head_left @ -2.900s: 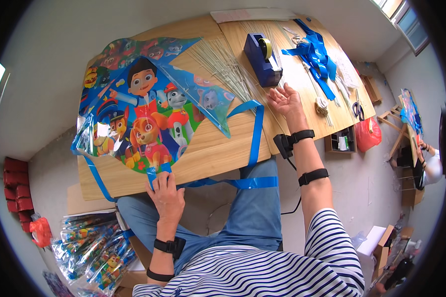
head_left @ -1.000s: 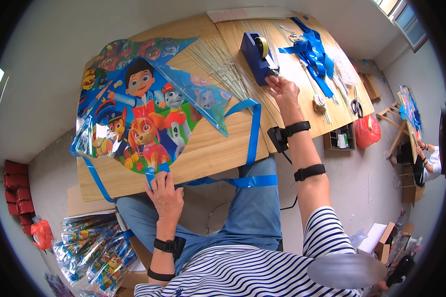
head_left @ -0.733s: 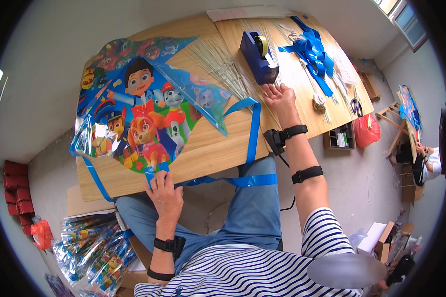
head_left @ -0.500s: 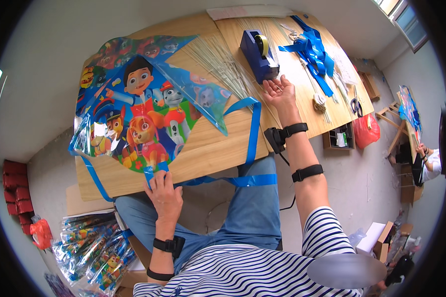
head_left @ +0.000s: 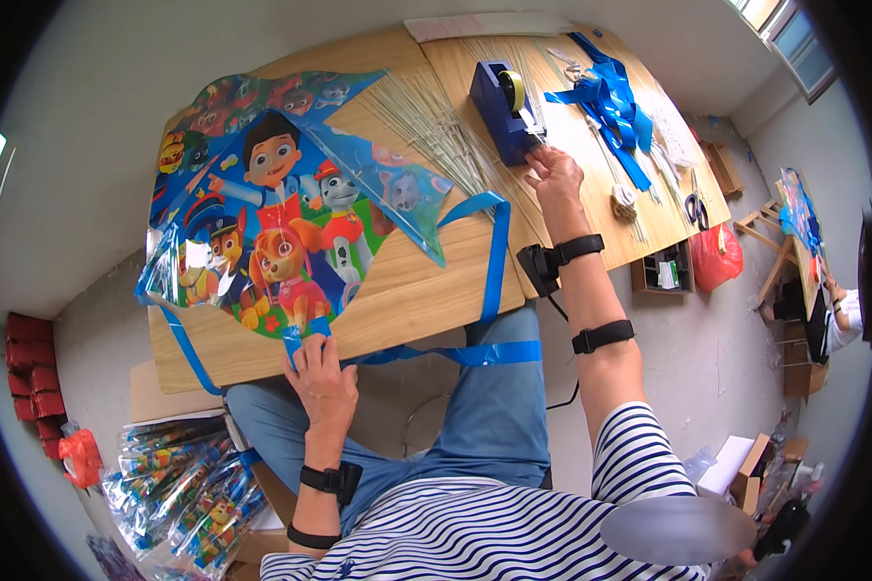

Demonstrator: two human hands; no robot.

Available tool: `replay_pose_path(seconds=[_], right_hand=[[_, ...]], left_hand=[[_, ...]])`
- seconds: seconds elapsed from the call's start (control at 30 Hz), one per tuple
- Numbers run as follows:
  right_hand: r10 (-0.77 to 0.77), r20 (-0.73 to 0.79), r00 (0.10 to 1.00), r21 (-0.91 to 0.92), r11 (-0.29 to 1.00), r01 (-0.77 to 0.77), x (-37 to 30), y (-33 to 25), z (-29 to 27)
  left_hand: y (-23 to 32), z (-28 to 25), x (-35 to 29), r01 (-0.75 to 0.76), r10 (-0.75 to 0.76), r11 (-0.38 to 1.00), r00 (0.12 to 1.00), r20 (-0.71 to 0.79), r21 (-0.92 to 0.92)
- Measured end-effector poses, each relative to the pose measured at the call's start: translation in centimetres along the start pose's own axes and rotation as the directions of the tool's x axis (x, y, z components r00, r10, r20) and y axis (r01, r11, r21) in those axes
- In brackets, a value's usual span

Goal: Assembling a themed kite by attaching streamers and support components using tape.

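A kite-like plastic sheet printed with cartoon dogs and a figure lies on the left of the table, its clear upper right part folded over. At its lower edge my left hand has its fingers pressed on a blue ribbon, holding it against the sheet. My right hand is at the front end of a dark blue tape dispenser, its fingertips pinched together at the cutter, on the end of the tape. Other lengths of ribbon loop over the table edge and my lap.
Thin pale rods lie behind the sheet. To the right are a heap of blue ribbon, a ball of string and scissors. Wrapped printed sheets fill the lower left. Another person works at the far right.
My right hand has gone from spread fingers below the dispenser to a pinch at its cutter end. My left hand stays on the ribbon. The person at far right has shifted slightly.
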State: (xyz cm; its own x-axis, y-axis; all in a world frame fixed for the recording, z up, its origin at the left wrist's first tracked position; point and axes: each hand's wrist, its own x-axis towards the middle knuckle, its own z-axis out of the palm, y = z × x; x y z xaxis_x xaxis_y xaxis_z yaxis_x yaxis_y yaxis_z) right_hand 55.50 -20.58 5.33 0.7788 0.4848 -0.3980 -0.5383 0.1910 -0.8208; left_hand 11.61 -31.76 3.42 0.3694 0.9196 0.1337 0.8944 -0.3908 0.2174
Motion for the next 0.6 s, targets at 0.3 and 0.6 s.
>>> replay_pose_path(seconds=[0.3,0.6], right_hand=[[0.089,0.03,0.996,0.029,0.996,-0.09,1.0,1.0,-0.4],[-0.121,-0.296,0.947,-0.556,0.828,-0.069,5.4,2.0,-0.3]], left_hand=[[-0.2,0.1,0.1,0.008,-0.008,1.0,1.0,0.005,0.001],[0.2,0.2,-0.2,0.009,-0.01,1.0,1.0,-0.021,-0.013]])
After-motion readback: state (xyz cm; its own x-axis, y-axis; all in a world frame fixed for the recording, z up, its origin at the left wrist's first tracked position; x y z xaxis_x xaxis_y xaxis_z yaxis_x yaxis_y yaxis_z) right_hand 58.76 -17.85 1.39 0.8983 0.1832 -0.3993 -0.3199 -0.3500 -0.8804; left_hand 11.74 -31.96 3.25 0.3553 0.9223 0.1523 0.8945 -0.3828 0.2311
